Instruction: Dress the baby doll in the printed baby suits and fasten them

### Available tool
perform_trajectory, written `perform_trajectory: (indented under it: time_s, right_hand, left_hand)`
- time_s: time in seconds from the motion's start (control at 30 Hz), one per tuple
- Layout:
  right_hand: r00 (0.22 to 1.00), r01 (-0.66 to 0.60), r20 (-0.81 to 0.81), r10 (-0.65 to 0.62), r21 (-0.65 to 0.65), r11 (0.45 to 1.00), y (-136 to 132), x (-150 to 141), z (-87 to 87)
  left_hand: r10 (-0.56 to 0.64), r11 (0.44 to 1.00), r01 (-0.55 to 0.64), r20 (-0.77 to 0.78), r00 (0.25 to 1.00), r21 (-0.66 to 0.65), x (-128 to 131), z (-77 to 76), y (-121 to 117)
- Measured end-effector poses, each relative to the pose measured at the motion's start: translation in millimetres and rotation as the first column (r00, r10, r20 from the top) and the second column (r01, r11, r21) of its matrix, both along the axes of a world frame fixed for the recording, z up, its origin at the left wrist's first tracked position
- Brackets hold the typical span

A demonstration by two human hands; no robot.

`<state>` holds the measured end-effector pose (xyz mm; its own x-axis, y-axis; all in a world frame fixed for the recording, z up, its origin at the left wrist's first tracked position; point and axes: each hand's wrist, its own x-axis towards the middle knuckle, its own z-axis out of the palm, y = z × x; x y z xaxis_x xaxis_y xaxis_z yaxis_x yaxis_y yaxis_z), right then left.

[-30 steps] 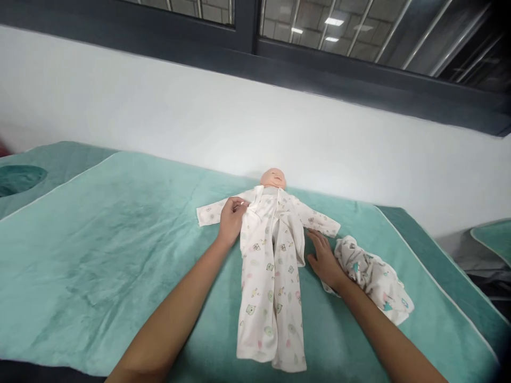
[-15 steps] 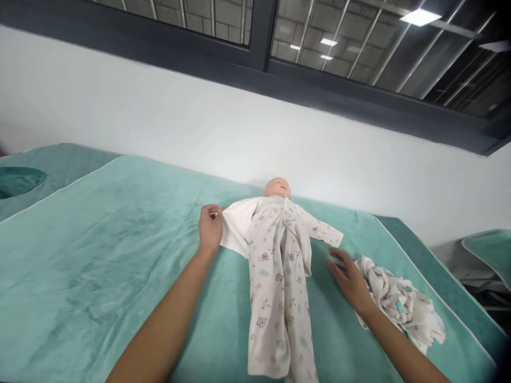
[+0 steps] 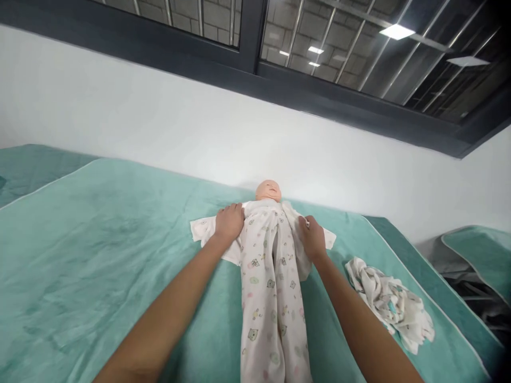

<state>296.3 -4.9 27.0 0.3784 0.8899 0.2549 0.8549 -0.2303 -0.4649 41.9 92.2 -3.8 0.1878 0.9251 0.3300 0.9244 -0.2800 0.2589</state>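
Between the left grip, resting on the shirt with its closure hidden, and the right grip, pinching the shirt's other side, lies the doll with patterned trousers.

The left forearm and the right forearm are bare to the view's near edge, smooth and slim, tapering from a broader near end to a narrower far one. The left hand and right hand are bare too.
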Motion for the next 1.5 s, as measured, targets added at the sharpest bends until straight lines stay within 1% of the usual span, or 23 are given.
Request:
perform_trajectory:
  time_s: [0.07, 0.13, 0.17, 0.2, 0.27, 0.33, 0.37, 0.43, 0.47, 0.5, 0.53, 0.57, 0.6, 0.67, 0.73, 0.77, 0.83, 0.97, 1.03, 1.23, 1.33, 1.4, 1.5]
  right_hand:
    - [0.987, 0.159, 0.020, -0.158, -0.066, 0.985, -7.1, 33.2, -14.5]
    - [0.967, 0.253, 0.069, -0.246, -0.138, 0.958, -16.8, 61.8, -29.0]
    - [0.965, 0.257, 0.097, -0.245, -0.133, 0.957, -21.6, 72.1, -35.1]
    - [0.963, 0.249, 0.132, -0.236, -0.087, 0.965, -25.8, 78.8, -39.9]
    - [0.963, 0.163, 0.208, -0.172, 0.057, 0.985, -30.6, 79.9, -43.4]
    - [0.965, -0.017, 0.260, -0.032, 0.187, 0.982, -28.8, 63.9, -37.1]
    - [0.962, -0.130, 0.263, 0.068, 0.227, 0.965, -24.9, 50.2, -30.5]
    - [0.931, -0.343, 0.228, 0.286, 0.267, 0.901, -11.7, 14.4, -12.6]
    - [0.915, -0.397, 0.201, 0.350, 0.292, 0.870, -2.7, -6.0, -2.5]
    - [0.890, -0.454, 0.195, 0.413, 0.283, 0.845, 7.4, -26.9, 7.5]
    - [0.855, -0.516, 0.208, 0.475, 0.240, 0.823, 18.3, -47.5, 16.8]
    - [0.815, -0.571, 0.242, 0.527, 0.180, 0.801, 29.5, -67.1, 24.8]
    - [0.759, -0.626, 0.295, 0.581, 0.083, 0.776, 40.9, -85.1, 31.1]
    - [0.612, -0.666, 0.405, 0.679, -0.198, 0.719, 62.3, -115.2, 38.2]
    - [0.499, -0.648, 0.445, 0.744, -0.378, 0.661, 80.7, -136.3, 38.6]
    - [0.469, -0.641, 0.448, 0.761, -0.420, 0.642, 88.4, -143.6, 37.1]
    - [0.447, -0.642, 0.440, 0.779, -0.448, 0.622, 100.7, -152.3, 32.4]
    - [0.398, -0.634, 0.425, 0.813, -0.513, 0.579, 114.0, -155.5, 24.0]
    - [0.389, -0.626, 0.436, 0.811, -0.521, 0.580, 115.1, -155.3, 21.3]
    - [0.380, -0.602, 0.534, 0.755, -0.477, 0.640, 101.5, -156.0, 20.5]
    - [0.368, -0.591, 0.575, 0.731, -0.462, 0.661, 93.1, -149.6, 27.6]
    - [0.362, -0.576, 0.596, 0.717, -0.462, 0.675, 88.8, -141.4, 35.6]
    - [0.367, -0.551, 0.624, 0.690, -0.452, 0.702, 82.9, -125.7, 47.7]
  left_hand:
    - [0.015, 0.998, -0.016, -0.019, 1.000, -0.065, -12.7, 2.9, 5.4]
    - [0.046, 0.994, -0.047, -0.017, 0.999, -0.097, -24.5, 3.7, 7.6]
    - [0.061, 0.993, -0.062, -0.009, 0.998, -0.096, -29.3, 3.1, 7.2]
    - [0.070, 0.993, -0.069, 0.003, 0.998, -0.091, -32.8, 2.0, 6.0]
    - [0.081, 0.994, -0.078, 0.037, 0.996, -0.077, -36.2, -1.1, 1.7]
    - [0.094, 0.994, -0.091, 0.060, 0.994, -0.063, -35.2, -3.8, -3.5]
    - [0.104, 0.993, -0.100, 0.060, 0.993, -0.058, -33.9, -4.7, -5.7]
    - [0.113, 0.993, -0.111, 0.053, 0.992, -0.047, -31.2, -5.7, -8.6]
    - [0.111, 0.993, -0.109, 0.052, 0.992, -0.043, -30.3, -5.9, -9.2]
    - [0.106, 0.994, -0.104, 0.058, 0.993, -0.044, -30.0, -6.1, -9.2]
    - [0.100, 0.994, -0.097, 0.070, 0.993, -0.047, -30.1, -6.3, -8.7]
    - [0.092, 0.995, -0.087, 0.086, 0.992, -0.052, -30.7, -6.5, -7.8]
    - [0.084, 0.995, -0.078, 0.103, 0.991, -0.057, -31.5, -6.9, -6.6]
    - [0.072, 0.996, -0.064, 0.127, 0.989, -0.067, -33.5, -7.8, -3.6]
    - [0.069, 0.995, -0.058, 0.134, 0.989, -0.081, -35.6, -8.8, -0.4]
    - [0.068, 0.995, -0.056, 0.134, 0.989, -0.088, -36.4, -9.4, 1.2]
    - [0.065, 0.993, -0.052, 0.131, 0.989, -0.103, -37.8, -10.7, 4.3]
    - [0.075, 0.990, -0.060, 0.115, 0.990, -0.131, -39.0, -13.3, 8.6]
    - [0.079, 0.989, -0.063, 0.112, 0.991, -0.136, -38.9, -13.3, 8.9]
    - [0.066, 0.992, -0.047, 0.167, 0.984, -0.115, -40.8, -5.7, -1.0]
    - [0.049, 0.998, -0.039, 0.230, 0.972, -0.049, -45.5, -3.6, -10.6]
    - [0.042, 0.999, -0.042, 0.236, 0.971, -0.008, -50.3, -4.6, -17.0]
    - [0.073, 0.997, -0.069, 0.200, 0.977, -0.028, -58.4, -8.1, -25.4]
